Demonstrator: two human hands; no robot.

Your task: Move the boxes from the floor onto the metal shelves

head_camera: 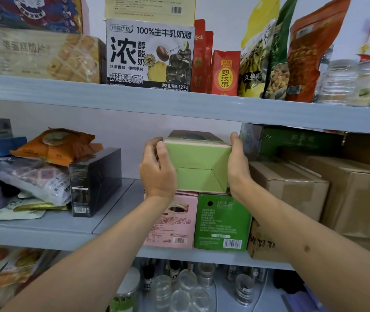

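Observation:
A light green box sits on top of a pink box and a dark green box on the middle metal shelf. My left hand grips the light green box's left side, thumb on its front edge and fingers curled behind. My right hand presses flat against its right side, fingers reaching up to the top corner. The box's folded bottom flaps face me.
Brown cardboard boxes crowd the right of the middle shelf. A black box and snack bags lie at the left. The upper shelf carries a yoghurt carton and bags. Glass jars stand on the shelf below.

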